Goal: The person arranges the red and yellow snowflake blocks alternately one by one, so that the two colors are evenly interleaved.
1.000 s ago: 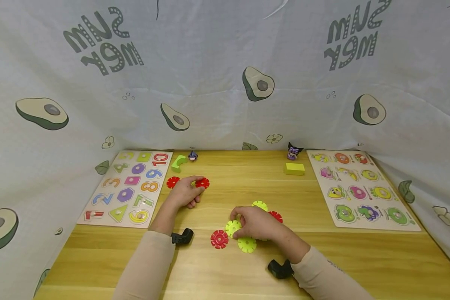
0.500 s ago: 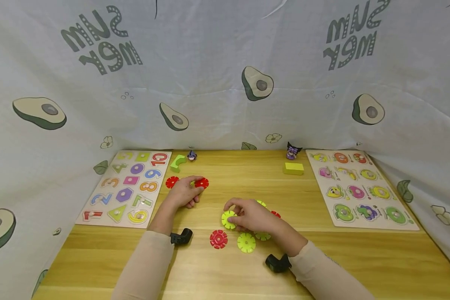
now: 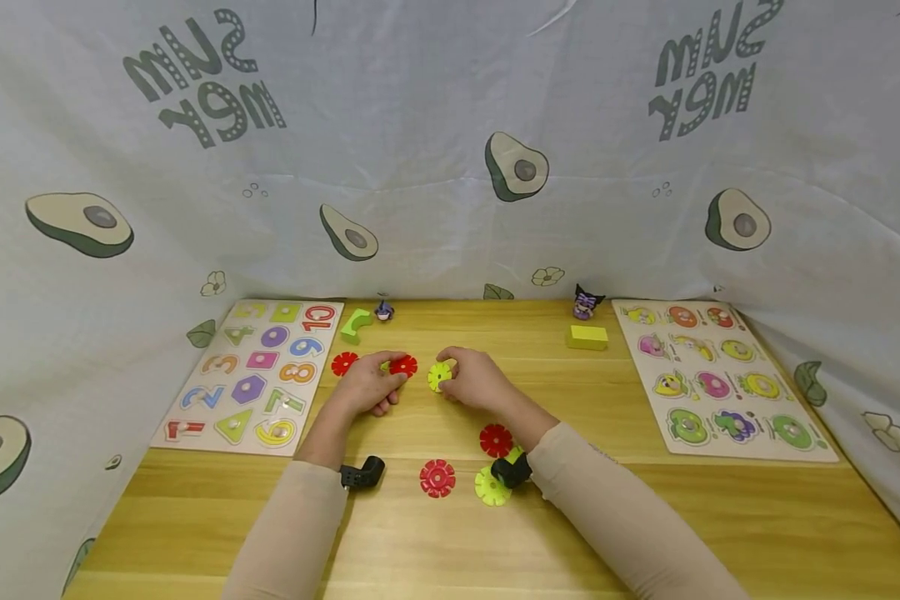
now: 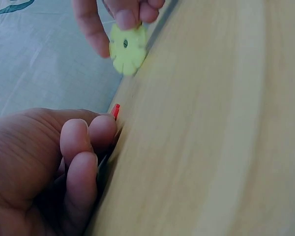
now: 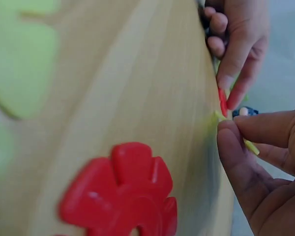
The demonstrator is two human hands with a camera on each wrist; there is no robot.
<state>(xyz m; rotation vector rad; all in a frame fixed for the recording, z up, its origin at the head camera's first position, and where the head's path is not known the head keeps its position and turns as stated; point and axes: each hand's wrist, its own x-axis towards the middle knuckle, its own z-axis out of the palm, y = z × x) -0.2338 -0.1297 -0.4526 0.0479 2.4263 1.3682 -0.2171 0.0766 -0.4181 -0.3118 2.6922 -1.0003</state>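
Note:
My left hand (image 3: 367,385) rests low over the table at left of centre. Its thumb and index finger pinch the edge of a red flower-shaped plastic disc (image 3: 405,365), part of which they cover. Another red disc (image 3: 345,364) lies just left of that hand, and a bit of yellow-green shows behind the fingers. Facing it, my right hand (image 3: 476,379) pinches a yellow-green flower disc (image 3: 439,377) by its edge, a short gap to the right of the held red one. In the left wrist view this slotted yellow-green disc (image 4: 128,51) stands tilted up, its centre hole visible.
Nearer lie red discs (image 3: 497,440) (image 3: 438,478) and yellow-green ones (image 3: 492,487), partly under the right wrist camera (image 3: 512,472). A number puzzle board (image 3: 247,379) is left, a fruit puzzle board (image 3: 720,379) right. Blocks (image 3: 588,337) and small figurines (image 3: 585,303) stand at the back.
My right hand has lifted the yellow-green disc from the near cluster and carried it away from me and leftward, close to the left hand. The left hand has stayed in place.

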